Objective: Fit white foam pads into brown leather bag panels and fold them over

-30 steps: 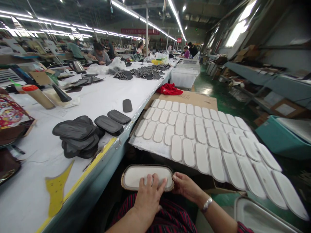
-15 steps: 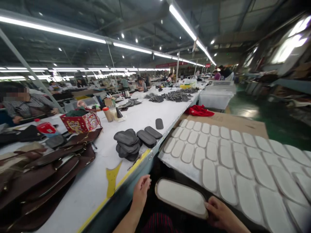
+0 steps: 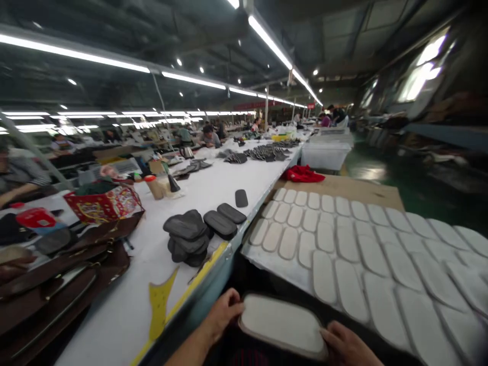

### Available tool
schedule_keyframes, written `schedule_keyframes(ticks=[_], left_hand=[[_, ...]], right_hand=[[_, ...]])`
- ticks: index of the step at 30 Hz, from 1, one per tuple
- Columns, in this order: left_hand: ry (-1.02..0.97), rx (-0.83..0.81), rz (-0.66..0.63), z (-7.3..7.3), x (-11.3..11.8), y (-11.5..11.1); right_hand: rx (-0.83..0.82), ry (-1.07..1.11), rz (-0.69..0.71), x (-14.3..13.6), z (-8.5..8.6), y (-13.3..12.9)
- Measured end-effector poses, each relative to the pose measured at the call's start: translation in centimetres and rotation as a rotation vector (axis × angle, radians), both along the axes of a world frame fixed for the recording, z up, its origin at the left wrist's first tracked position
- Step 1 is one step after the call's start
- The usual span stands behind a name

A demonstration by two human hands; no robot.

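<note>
Left grip [image 3: 225, 313] now on white panel [image 3: 282, 325], joining right grip [image 3: 346, 344].

Factory workshop; long white worktable [image 3: 198, 195]; strip lights [image 3: 270, 43]; several workers [image 3: 209, 136]; rows of pale panels [image 3: 324, 277]

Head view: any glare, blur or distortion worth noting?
In the head view, the ceiling tubes and upper-right window glare white; same view, the green floor carries a bright reflection; also in the head view, the lower-right panels look stretched, and the held panel slightly soft.
</note>
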State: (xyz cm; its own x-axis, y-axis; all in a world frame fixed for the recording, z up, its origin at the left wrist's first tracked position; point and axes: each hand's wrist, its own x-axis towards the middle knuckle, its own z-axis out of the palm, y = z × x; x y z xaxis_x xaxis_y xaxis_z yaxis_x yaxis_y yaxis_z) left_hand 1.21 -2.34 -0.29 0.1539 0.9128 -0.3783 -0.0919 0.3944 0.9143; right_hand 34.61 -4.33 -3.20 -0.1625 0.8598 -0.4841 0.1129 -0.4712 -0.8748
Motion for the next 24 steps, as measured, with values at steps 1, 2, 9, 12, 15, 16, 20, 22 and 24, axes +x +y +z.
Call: schedule_keyframes(ticks=[1,2,9,12,15,16,20,22,24], left_hand=[[0.059,0.017,-0.024,0.5,0.0,0.3],[0.08,0.01,-0.042,0.9,0.0,0.7],[0.176,-0.164,-0.256,0.0,-1.6,1.5],[0.494,0.101,-0.269,0.9,-1.6,2.2],[0.8,0.488,-0.319,3.5,1.6,3.4],[0.848,0.579,-0.381,4.3,3.3,3.8],[0.893,0.695,-0.622,6.1,10.0,5.3],[0.883,0.645,-0.721,6.1,12.0,5.9],[0.866,0.595,-0.79,5.9,12.8,6.3]], right_hand=[[-0.002,-0.016,-0.036,-0.4,0.6,-0.2],[0.04,-0.067,-0.072,-0.8,1.1,-0.3],[0.084,-0.056,-0.246,-1.9,1.3,-1.9],[0.037,0.059,-0.226,-1.6,1.4,-1.9],[0.21,-0.017,-0.18,-1.0,2.1,-0.8],[0.265,-0.065,-0.146,-0.8,2.5,-0.2],[0.384,-0.278,0.062,-0.5,4.2,2.3],[0.461,-0.38,0.158,-0.5,5.3,3.3],[0.54,-0.466,0.26,-0.7,6.2,4.1]])
